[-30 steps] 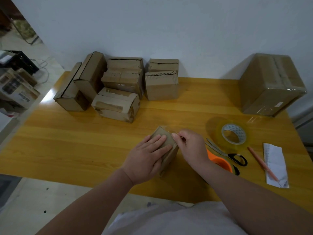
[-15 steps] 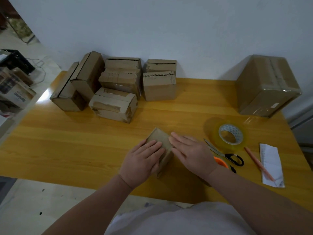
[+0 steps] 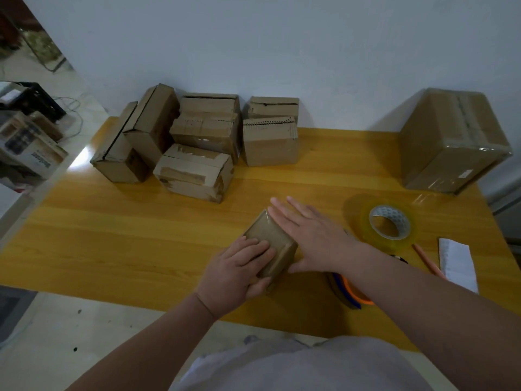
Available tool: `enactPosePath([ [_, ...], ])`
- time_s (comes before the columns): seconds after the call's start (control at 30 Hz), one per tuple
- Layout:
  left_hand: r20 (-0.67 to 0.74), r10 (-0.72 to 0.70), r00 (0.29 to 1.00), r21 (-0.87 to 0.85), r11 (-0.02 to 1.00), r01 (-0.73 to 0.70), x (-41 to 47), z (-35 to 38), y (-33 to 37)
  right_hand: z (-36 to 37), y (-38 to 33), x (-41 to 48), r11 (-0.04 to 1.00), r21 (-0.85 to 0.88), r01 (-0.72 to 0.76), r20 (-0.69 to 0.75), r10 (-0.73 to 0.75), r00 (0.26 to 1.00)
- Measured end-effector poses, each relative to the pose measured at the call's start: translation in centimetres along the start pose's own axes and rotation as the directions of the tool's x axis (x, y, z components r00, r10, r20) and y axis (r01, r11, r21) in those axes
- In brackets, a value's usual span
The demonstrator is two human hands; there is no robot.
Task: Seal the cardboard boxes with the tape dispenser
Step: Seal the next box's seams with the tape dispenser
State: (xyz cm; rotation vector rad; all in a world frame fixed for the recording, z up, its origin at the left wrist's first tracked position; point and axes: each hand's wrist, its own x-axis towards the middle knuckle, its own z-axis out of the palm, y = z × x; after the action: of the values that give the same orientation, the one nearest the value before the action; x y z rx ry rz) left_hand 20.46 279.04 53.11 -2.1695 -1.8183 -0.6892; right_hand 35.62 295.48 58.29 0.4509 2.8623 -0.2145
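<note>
A small cardboard box lies near the front edge of the yellow wooden table, with clear tape glinting on its top. My left hand holds the box's near end, fingers on top and thumb along its near side. My right hand lies flat with straight fingers along the box's right side and top edge. An orange tape dispenser sits just under my right forearm, mostly hidden. A roll of clear tape lies to the right.
Several cardboard boxes are piled at the back left against the wall. A large wrapped box stands at the back right. A pencil, a white paper slip and partly hidden scissors lie at the right.
My right hand went from pinching at the box top to lying flat, then slid forward along the box's right side. My left hand drew back to the near end.
</note>
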Motion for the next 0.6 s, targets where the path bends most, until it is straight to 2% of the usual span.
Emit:
enactPosePath([
  [0.2,0.045,-0.001,0.999,-0.025,1.000,0.002,-0.5,0.4,-0.4,0.3,-1.3,0.0,0.996,-0.086,0.002,0.012,-0.001,1.000],
  [0.43,0.057,-0.014,0.998,-0.012,1.000,0.015,-0.4,0.2,-0.2,-0.2,-1.7,-0.3,0.985,-0.115,0.127,0.078,-0.119,0.990],
  [0.6,0.110,-0.010,0.994,0.001,1.000,0.010,-0.2,-0.2,-0.3,-1.1,-1.4,0.3,0.998,-0.054,-0.035,0.093,0.040,0.995],
])
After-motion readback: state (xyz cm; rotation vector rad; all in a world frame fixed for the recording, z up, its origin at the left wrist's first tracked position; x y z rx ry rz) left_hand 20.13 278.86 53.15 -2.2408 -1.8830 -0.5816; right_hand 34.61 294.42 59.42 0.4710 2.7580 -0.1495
